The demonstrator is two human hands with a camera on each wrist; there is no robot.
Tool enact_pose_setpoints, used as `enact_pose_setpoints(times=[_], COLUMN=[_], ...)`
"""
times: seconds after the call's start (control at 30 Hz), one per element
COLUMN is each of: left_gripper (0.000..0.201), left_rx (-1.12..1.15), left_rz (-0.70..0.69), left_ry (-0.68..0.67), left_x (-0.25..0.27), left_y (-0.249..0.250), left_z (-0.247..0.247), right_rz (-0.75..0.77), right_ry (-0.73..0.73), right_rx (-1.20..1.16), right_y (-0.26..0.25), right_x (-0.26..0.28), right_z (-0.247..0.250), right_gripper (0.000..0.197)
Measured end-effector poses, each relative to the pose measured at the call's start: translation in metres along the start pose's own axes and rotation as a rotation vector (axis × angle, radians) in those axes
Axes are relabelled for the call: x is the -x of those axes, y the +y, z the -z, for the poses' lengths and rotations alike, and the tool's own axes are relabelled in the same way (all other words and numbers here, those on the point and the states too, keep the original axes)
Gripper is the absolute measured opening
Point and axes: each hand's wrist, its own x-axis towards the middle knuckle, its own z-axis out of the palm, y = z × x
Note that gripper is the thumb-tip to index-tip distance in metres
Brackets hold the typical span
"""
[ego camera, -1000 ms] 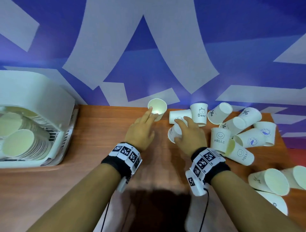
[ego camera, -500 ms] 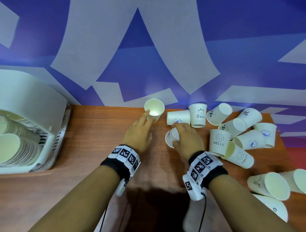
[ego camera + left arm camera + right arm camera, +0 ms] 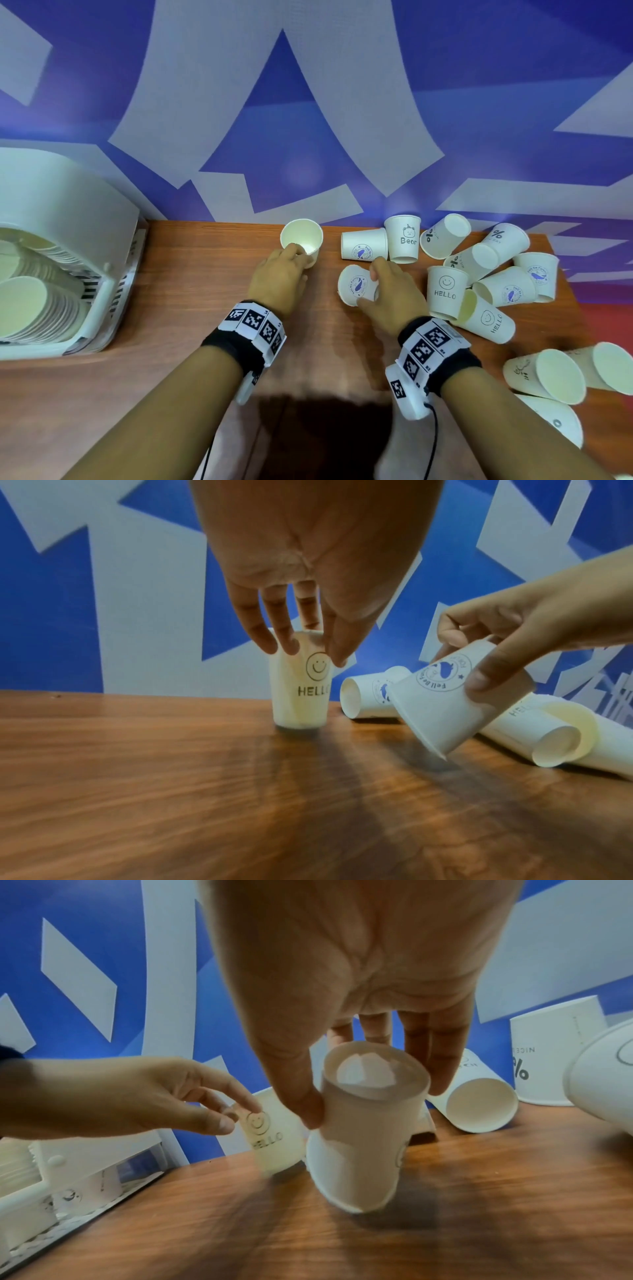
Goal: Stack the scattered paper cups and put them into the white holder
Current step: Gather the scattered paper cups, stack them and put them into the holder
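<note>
Left hand (image 3: 275, 281): fingertips (image 3: 265, 639) and thumb curl over the rim of an upright smiley "HELLO" cup (image 3: 301, 680) that stands on the table (image 3: 191, 308) at about 12 o'clock from the wrist; the grip closes on the cup's top edge.

Right hand (image 3: 390, 294): thumb and fingers (image 3: 435, 1053) pinch a whale-logo cup (image 3: 356, 285) near its base. The cup is tilted, mouth downward, its lower rim close to or just touching the table; which of the two cannot be told.

Item, at 12 o'clock of the right hand: a second whale-logo cup (image 3: 363, 245), lying on its side, touching an upright "Bear" cup (image 3: 403, 238).

Item, from 1 to 3 o'clock of the right hand: a cluster of scattered paper cups (image 3: 493, 270), most on their sides, including an inverted "HELLO" cup (image 3: 445, 291) and "%" cups.

Item, at 4 o'clock, near the table's right edge: further toppled cups (image 3: 548, 375).

Item, at 9 o'clock of the left hand, well apart: white holder (image 3: 68, 212) on the table's left end, with rows of nested cups (image 3: 27, 308) lying inside.

Backdrop: blue wall with pale shapes (image 3: 308, 102).
</note>
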Motion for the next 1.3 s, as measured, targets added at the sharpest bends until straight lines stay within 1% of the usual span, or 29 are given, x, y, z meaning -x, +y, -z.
enact_pose_setpoints(times=[0.1, 0.17, 0.3, 0.4, 0.43, 0.53, 0.57, 0.63, 0.7, 0.73, 0.83, 0.93, 1.03, 1.17, 1.23, 1.3], left_gripper=[0.020, 0.014, 0.011, 0.015, 0.016, 0.015, 0.015, 0.014, 0.014, 0.014, 0.014, 0.013, 0.012, 0.009, 0.011, 0.017], left_rx=[0.047, 0.081, 0.106, 0.117, 0.125, 0.147, 0.153, 0.164, 0.172, 0.172, 0.167, 0.179, 0.180, 0.109, 0.061, 0.067], left_rz=[0.001, 0.006, 0.033, 0.052, 0.057, 0.073, 0.082, 0.092, 0.089, 0.087, 0.096, 0.105, 0.093, 0.079, 0.068, 0.064], left_ry=[0.065, 0.102, 0.097, 0.084, 0.089, 0.129, 0.146, 0.181, 0.206, 0.211, 0.225, 0.266, 0.336, 0.449, 0.515, 0.559], left_x=[0.015, 0.030, 0.061, 0.082, 0.090, 0.116, 0.125, 0.143, 0.159, 0.167, 0.189, 0.212, 0.233, 0.256, 0.264, 0.269], left_y=[0.000, 0.000, 0.003, 0.002, -0.001, -0.013, -0.018, -0.029, -0.041, -0.046, -0.065, -0.086, -0.109, -0.147, -0.164, -0.178], left_z=[0.018, 0.029, 0.044, 0.052, 0.055, 0.060, 0.061, 0.065, 0.070, 0.073, 0.083, 0.095, 0.109, 0.131, 0.145, 0.159], right_rz=[0.023, 0.053, 0.129, 0.156, 0.174, 0.293, 0.325, 0.381, 0.434, 0.448, 0.455, 0.460, 0.469, 0.498, 0.518, 0.532], right_ry=[0.067, 0.113, 0.195, 0.187, 0.170, 0.085, 0.040, -0.049, -0.090, -0.107, -0.131, -0.109, -0.073, -0.047, -0.027, -0.005], right_rx=[-0.137, -0.201, -0.267, -0.335, -0.354, -0.329, -0.289, -0.165, -0.037, -0.008, 0.002, 0.022, 0.016, 0.037, 0.073, 0.095], right_y=[-0.005, -0.012, -0.037, -0.059, -0.065, -0.081, -0.089, -0.104, -0.122, -0.131, -0.159, -0.188, -0.215, -0.246, -0.260, -0.271], right_x=[0.011, 0.020, 0.041, 0.052, 0.056, 0.067, 0.072, 0.082, 0.090, 0.093, 0.099, 0.105, 0.106, 0.102, 0.100, 0.099], right_z=[0.006, 0.009, 0.013, 0.012, 0.010, 0.005, 0.005, 0.003, 0.000, -0.003, -0.012, -0.025, -0.037, -0.047, -0.049, -0.053], right_gripper=[0.041, 0.040, 0.040, 0.040, 0.045, 0.080, 0.086, 0.091, 0.088, 0.085, 0.073, 0.064, 0.052, 0.030, 0.022, 0.020])
